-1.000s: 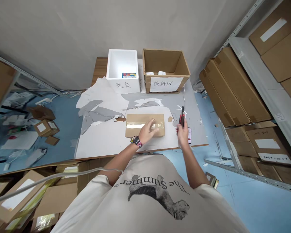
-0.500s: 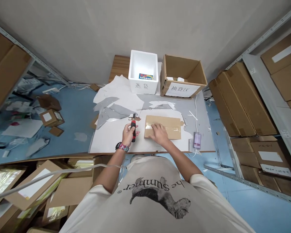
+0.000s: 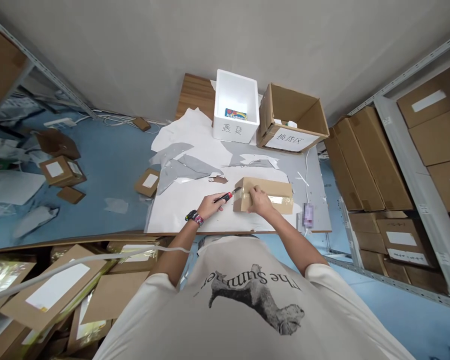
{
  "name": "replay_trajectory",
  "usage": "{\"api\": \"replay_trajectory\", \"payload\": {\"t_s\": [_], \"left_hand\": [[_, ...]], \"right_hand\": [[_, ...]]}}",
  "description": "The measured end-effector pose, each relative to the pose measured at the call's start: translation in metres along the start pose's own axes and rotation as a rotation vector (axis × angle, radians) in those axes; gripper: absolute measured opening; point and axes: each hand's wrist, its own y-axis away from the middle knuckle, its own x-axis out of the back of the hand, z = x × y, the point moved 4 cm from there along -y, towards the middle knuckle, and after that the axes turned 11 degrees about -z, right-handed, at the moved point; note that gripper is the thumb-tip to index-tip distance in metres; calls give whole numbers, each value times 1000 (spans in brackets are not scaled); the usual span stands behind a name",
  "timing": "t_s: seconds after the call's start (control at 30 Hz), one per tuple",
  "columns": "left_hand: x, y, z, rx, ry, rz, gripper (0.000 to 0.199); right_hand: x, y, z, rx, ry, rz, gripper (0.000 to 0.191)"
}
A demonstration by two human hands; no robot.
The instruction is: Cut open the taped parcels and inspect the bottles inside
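My left hand [image 3: 211, 205] is closed around a black and red utility knife [image 3: 225, 197]. The knife points right, with its tip at the left end of a taped cardboard box [image 3: 281, 189]. My right hand [image 3: 260, 200] grips the box near that left end, fingers on top. This end of the box looks tipped up a little from the table [image 3: 187, 220]. Clear tape runs along the box's top and over its left end. Whether the blade has gone into the tape cannot be made out.
Behind the box stand a white foam box [image 3: 235, 131] with a colourful packet inside and an open carton [image 3: 292, 140] with a paper label. Torn grey-white sheeting [image 3: 187, 167] covers the table. A phone-like blurred item [image 3: 308, 216] lies right. Cartons [image 3: 56, 280] fill the lower left.
My left hand has turned the knife from upright to pointing right and brought it to the box's end. My right hand now grips the box, whose left end has tilted up.
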Motion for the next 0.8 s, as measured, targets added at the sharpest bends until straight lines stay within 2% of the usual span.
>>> {"api": "replay_trajectory", "payload": {"t_s": [0.13, 0.27, 0.4, 0.53, 0.63, 0.73, 0.8], "left_hand": [[0, -13, 6, -25, -212, -131, 53], [8, -23, 11, -71, -396, -195, 53], [18, -29, 16, -78, -461, -234, 54], [13, -34, 23, -51, -380, -329, 54], [10, -33, 21, -12, -253, -411, 55], [15, -21, 6, 69, -99, -499, 56], [23, -9, -11, 143, 15, -511, 59]], "right_hand": [[-6, 6, 5, 9, -58, 31, 90], [-6, 5, 8, 17, -88, 54, 92], [-1, 0, 11, -2, -104, 55, 81], [5, -2, 15, 5, -132, 80, 59], [4, -1, 18, 13, -132, 75, 51], [-1, 1, 21, 70, -88, 115, 40], [-4, 1, 24, 121, -96, 186, 30]]}}
